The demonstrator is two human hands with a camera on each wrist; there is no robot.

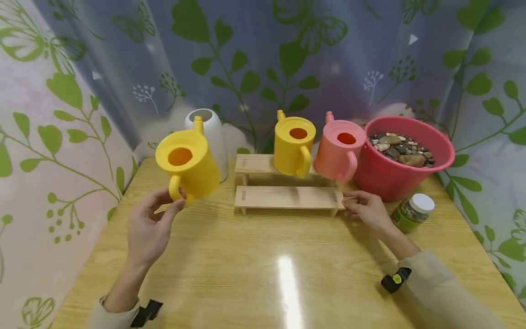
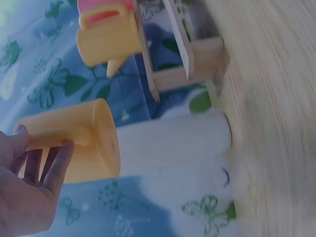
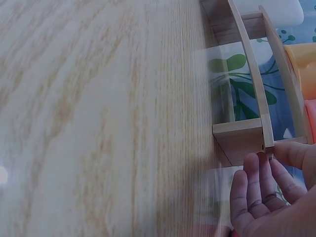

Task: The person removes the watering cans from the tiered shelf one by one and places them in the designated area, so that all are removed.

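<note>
My left hand [image 1: 149, 224] grips the handle of a yellow watering can [image 1: 195, 167], held up off the table in front of a white vase. In the left wrist view, fingers and thumb curl about that handle. At the other side, my right hand [image 1: 367, 211] pinches the right end of the lower board of a two-step wooden stand [image 1: 287, 197]; the right wrist view shows the thumb above the board's end and fingertips below it. On the upper step stand a second yellow watering can [image 1: 291, 153] and a pink watering can [image 1: 338, 153], side by side.
A white vase [image 1: 219, 151] stands at the back left, partly behind the held can. Right of the stand is a red bucket [image 1: 378, 178] of pebbles, with a white-lidded jar [image 1: 412, 212] before it. A patterned curtain [image 1: 255, 55] hangs behind the wooden table [image 1: 230, 269].
</note>
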